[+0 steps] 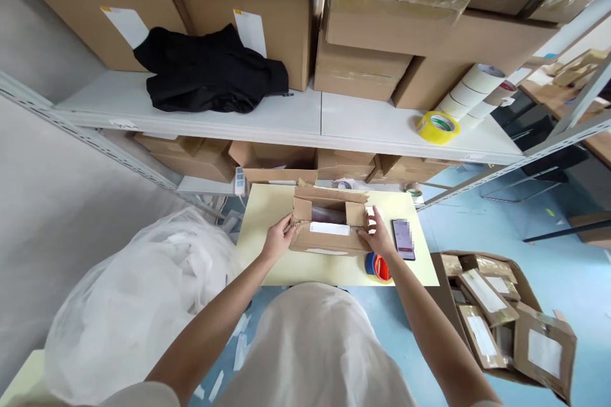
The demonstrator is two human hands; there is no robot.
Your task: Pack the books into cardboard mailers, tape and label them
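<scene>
An opened cardboard box (329, 241) with a white label on its near side rests on the pale yellow table (267, 203). Its flaps stand up, and something dark, of a kind I cannot make out, lies inside. At the box's left end, my left hand (278, 238) pinches the corner between thumb and fingers. My right hand (380, 236) grips the opposite end, fingers on the far part and thumb at the near edge. Just below my right hand sits a tape dispenser (379, 266) in blue and red. A phone (403, 240) lies to the right, its screen lit.
Behind the table is a shelf (296, 124) carrying large boxes, a black garment (210, 73) and a yellow tape roll (438, 127). A big carton (442, 280) of parcels stands on the floor at right. White wrapping (133, 311) bulges at left.
</scene>
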